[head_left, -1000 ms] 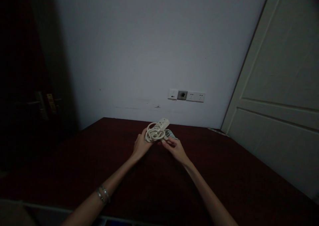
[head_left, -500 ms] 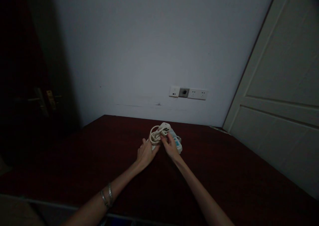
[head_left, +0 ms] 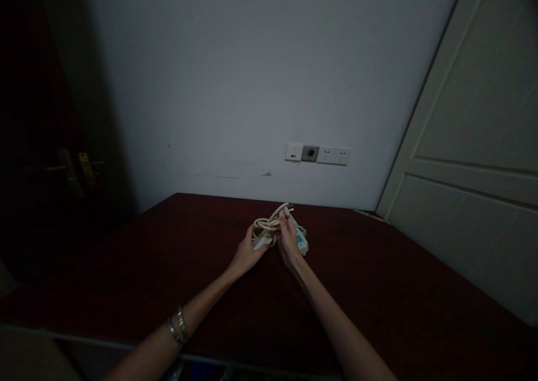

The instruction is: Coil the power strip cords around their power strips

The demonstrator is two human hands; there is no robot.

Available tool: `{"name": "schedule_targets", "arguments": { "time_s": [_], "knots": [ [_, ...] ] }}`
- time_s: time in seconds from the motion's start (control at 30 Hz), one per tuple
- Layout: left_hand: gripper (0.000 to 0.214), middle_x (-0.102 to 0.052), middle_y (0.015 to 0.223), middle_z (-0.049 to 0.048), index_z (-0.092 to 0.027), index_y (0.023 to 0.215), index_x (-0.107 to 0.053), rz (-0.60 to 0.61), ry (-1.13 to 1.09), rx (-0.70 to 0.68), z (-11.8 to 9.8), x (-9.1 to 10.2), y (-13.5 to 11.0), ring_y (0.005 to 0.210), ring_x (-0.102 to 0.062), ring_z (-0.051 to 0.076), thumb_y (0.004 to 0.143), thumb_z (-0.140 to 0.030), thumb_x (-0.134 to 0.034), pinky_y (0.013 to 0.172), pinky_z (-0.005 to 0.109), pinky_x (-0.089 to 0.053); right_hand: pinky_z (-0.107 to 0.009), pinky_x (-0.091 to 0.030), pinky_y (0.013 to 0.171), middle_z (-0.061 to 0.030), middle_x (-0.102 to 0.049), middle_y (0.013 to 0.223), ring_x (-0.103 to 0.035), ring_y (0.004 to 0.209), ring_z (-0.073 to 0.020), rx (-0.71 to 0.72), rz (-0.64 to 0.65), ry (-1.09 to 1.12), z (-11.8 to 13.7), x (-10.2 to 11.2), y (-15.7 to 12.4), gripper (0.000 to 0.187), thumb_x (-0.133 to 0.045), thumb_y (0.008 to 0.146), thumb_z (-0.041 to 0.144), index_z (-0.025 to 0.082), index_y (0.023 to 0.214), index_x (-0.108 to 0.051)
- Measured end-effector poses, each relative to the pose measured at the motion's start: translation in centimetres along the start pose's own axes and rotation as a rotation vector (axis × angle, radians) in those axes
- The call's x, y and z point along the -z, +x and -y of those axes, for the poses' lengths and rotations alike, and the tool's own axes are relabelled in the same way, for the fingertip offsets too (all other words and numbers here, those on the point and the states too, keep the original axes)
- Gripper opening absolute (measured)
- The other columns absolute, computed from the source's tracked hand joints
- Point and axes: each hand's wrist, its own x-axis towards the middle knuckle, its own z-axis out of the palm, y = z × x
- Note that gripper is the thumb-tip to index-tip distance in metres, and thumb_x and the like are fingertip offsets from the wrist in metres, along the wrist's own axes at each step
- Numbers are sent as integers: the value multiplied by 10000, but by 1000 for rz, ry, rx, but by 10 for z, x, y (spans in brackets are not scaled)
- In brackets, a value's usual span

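Since the earlier frame, the right hand [head_left: 288, 240] has raised the plug [head_left: 286, 210], pulling loops of the cream cord [head_left: 264, 223] with it. Dim light and overlapping fingers hide much: the left hand's far fingers are out of sight behind the held power strip [head_left: 262, 241], most of which is covered, and the plug's prongs are hard to make out. Two power strips show, both at the middle of the dark red surface [head_left: 168, 252], nearer its back edge; the second strip [head_left: 301, 241], blue-labelled, lies partly behind the right hand. Both forearms reach in from the front edge, converging. Left hand [head_left: 244, 255] grips its strip; right hand pinches the cord by the plug.
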Motion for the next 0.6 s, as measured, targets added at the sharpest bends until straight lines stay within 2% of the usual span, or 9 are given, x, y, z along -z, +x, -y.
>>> {"name": "schedule_targets", "arguments": {
  "time_s": [0.07, 0.17, 0.3, 0.37, 0.5, 0.6],
  "knots": [
    [568, -614, 1035, 81, -194, 1255, -381, 8, -71, 39, 1, -2, 1, 884, -595, 201, 754, -403, -549, 772, 300, -455, -257, -482, 631, -13, -618, 901, -595, 730, -147, -35, -14, 44, 3, 1, -1, 442, -535, 723, 512, 238, 1069, -519],
    [416, -616, 921, 52, -207, 1167, -440, 38, -160, 142, 2, -4, 3, 724, -588, 163, 817, -432, -432, 589, 254, -475, -236, -467, 602, 20, -606, 826, -570, 670, -124, -65, -20, 118, 8, 1, -4, 404, -590, 680, 490, 247, 999, -544],
    [317, -602, 853, 32, -192, 1060, -491, 102, -231, 208, 0, -3, 5, 607, -549, 118, 831, -392, -403, 469, 188, -433, -210, -449, 583, 43, -580, 761, -542, 627, -98, -80, -16, 192, 8, 5, -4, 351, -641, 646, 450, 240, 916, -561],
    [320, -598, 860, 34, -183, 1052, -494, 155, -234, 253, -4, 0, 3, 624, -556, 122, 804, -380, -451, 457, 176, -429, -203, -437, 549, 47, -565, 734, -525, 599, -94, -98, -26, 206, 5, 9, -3, 354, -659, 630, 445, 233, 899, -564],
    [461, -593, 922, 61, -180, 1128, -445, 284, -209, 386, -14, 8, -3, 667, -577, 154, 722, -369, -555, 433, 186, -438, -208, -442, 555, 38, -571, 764, -526, 608, -94, -80, -52, 230, -1, 16, 0, 366, -657, 635, 459, 221, 899, -569],
    [519, -600, 909, 78, -171, 1106, -473, 342, -153, 382, -17, 14, -5, 673, -582, 174, 678, -437, -599, 417, 190, -430, -204, -440, 553, 36, -572, 778, -526, 605, -90, -85, -50, 239, -3, 19, 2, 369, -651, 645, 464, 222, 909, -566]
  ]
}}
